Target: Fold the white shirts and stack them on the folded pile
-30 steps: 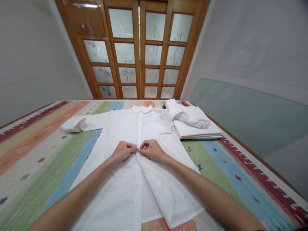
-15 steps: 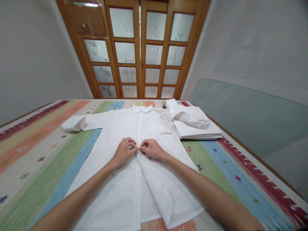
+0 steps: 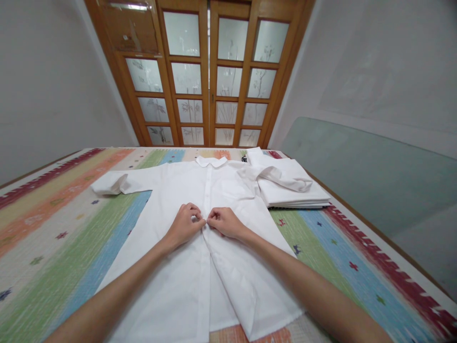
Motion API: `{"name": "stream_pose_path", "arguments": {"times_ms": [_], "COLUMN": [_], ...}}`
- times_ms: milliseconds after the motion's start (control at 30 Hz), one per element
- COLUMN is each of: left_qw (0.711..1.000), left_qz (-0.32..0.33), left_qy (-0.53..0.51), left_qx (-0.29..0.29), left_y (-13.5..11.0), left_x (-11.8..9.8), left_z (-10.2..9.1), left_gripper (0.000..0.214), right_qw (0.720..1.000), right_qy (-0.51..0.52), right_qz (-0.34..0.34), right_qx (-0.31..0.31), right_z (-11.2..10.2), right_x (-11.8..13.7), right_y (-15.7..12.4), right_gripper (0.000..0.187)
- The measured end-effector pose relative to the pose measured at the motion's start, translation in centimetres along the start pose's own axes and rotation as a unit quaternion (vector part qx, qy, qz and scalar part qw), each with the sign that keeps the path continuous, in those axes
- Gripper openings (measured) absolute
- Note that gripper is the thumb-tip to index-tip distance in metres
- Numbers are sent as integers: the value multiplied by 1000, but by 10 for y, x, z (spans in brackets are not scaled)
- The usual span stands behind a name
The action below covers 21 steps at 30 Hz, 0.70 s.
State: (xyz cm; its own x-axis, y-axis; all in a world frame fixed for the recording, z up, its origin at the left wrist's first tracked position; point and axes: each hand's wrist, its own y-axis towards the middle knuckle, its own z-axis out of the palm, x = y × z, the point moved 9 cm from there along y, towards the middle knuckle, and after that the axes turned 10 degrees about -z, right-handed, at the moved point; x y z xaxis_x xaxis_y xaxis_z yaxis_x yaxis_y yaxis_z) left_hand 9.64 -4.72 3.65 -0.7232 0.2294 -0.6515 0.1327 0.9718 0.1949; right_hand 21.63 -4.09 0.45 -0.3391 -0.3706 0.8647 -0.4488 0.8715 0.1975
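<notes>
A white long-sleeved shirt lies face up, its collar at the far end. Both hands meet at the middle of its front placket. My left hand pinches the placket edge between thumb and fingertips. Close against it, my right hand pinches the other front edge at the same spot. Any button there is hidden by the fingertips. Above the hands the front is closed; below them the two panels part, and the right panel's lower corner is folded over.
Folded white garments are stacked at the right, with the shirt's right-side sleeve lying over them. A striped, patterned cloth covers the surface. Behind stand wooden doors with glass panes; a pale green panel lines the right side.
The fingertips shift only very slightly at the placket. The shirt and the stack stay where they were.
</notes>
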Motion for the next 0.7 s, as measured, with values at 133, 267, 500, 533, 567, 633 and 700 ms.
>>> {"name": "stream_pose_path", "arguments": {"times_ms": [133, 267, 500, 533, 567, 633, 700], "left_qw": [998, 992, 981, 980, 978, 971, 964], "left_qz": [55, 118, 160, 163, 169, 182, 193], "left_qy": [-8, 26, 105, 113, 124, 151, 181], "left_qx": [-22, -33, -18, -11, -3, 18, 40], "left_y": [-4, -12, -20, -21, -22, -28, -37], "left_x": [0, -4, -6, -5, -3, -1, 2], "left_z": [-6, -5, 9, 10, 12, 15, 17], "left_gripper": [10, 21, 25, 28, 31, 38, 42], "right_qw": [991, 962, 896, 887, 879, 865, 854], "right_qy": [-87, -220, -417, -432, -443, -459, -470], "right_qz": [-57, -133, -150, -162, -175, -200, -218], "right_qx": [-84, -89, 13, 19, 23, 31, 42], "right_z": [-13, -9, 13, 16, 17, 20, 23], "right_x": [13, 31, 43, 47, 51, 56, 56], "right_y": [-3, -8, -18, -21, -24, -33, -45], "right_gripper": [7, 10, 19, 20, 23, 31, 38]}}
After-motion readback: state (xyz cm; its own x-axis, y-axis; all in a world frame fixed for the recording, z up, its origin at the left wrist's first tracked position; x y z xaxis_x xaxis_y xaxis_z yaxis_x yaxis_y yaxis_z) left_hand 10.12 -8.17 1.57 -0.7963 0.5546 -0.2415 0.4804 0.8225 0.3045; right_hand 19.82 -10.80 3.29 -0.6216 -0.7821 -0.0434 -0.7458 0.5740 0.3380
